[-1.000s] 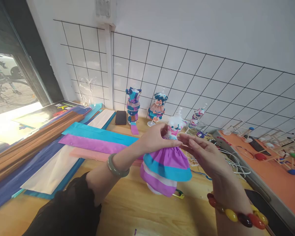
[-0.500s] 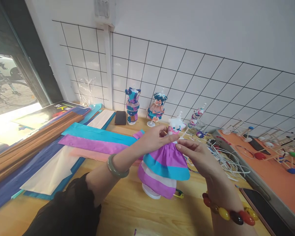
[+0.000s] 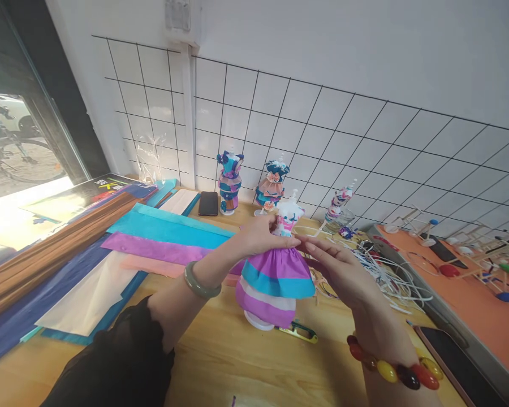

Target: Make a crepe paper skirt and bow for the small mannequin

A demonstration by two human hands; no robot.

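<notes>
Head view: the left hand (image 3: 265, 234) holds the small dress form (image 3: 289, 219) by its waist at the table's middle, thumb across the front, other fingers hidden behind. The right hand (image 3: 339, 267) has thumb and fingertips bunched at the waist's other side; whether they pinch anything, I cannot tell. Purple-and-blue skirt (image 3: 280, 272) layers partly cover the white base (image 3: 257, 321) and a yellow-edged tool (image 3: 301, 332). The lower frame edge cuts off a phone (image 3: 460, 364).

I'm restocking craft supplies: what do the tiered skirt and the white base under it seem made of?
The tiered skirt looks like crepe paper or thin cloth, fairly matte, bunching into fine gathers. The white base is probably smooth plastic: evenly coloured, clean-edged.
</notes>
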